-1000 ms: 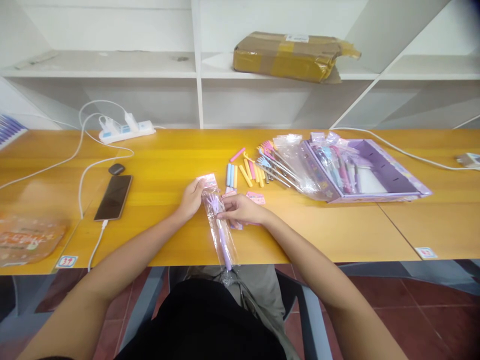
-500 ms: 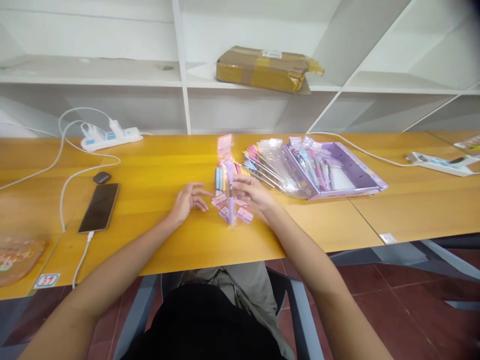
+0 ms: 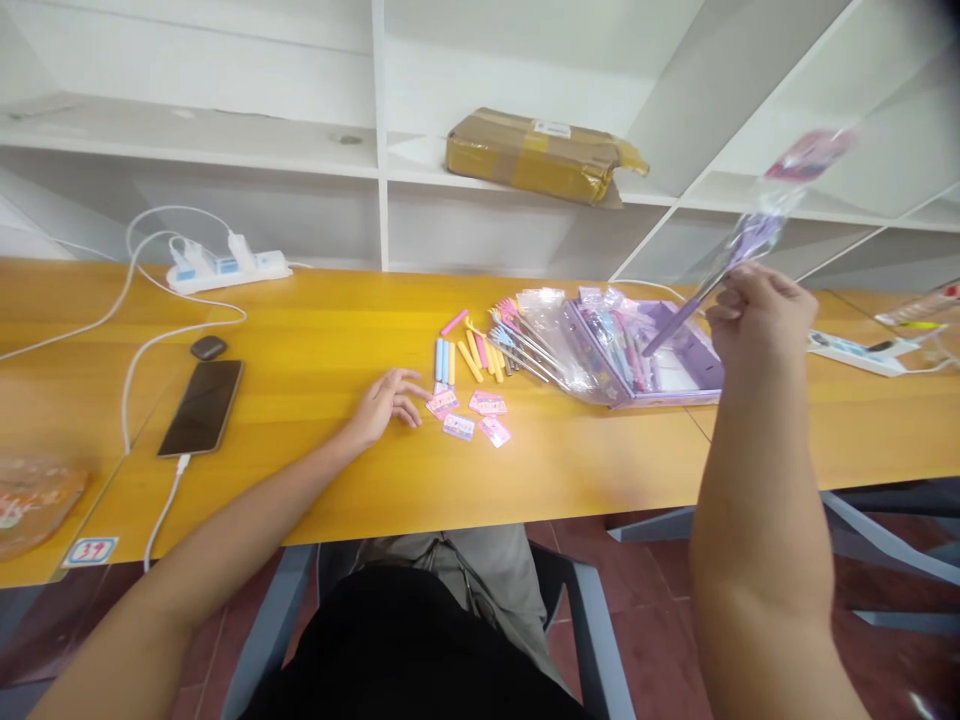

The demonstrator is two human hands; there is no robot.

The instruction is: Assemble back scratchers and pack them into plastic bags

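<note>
Purple stick (image 3: 688, 309) (seemingly bagged) extends above and below the right grip (image 3: 766, 303).

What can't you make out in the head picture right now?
All in the head view:
Purple package: print on its header card is blurred.
Purple box: right end hidden behind the right arm.
Small cards: lettering too small to read.
Orange packet: cut off by the left edge.
Cardboard parcel: contents hidden by its wrapping.

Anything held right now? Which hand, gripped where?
Right hand: bagged purple stick, gripped around mid-length, below its wider end. Left hand: nothing visibly held.
</note>
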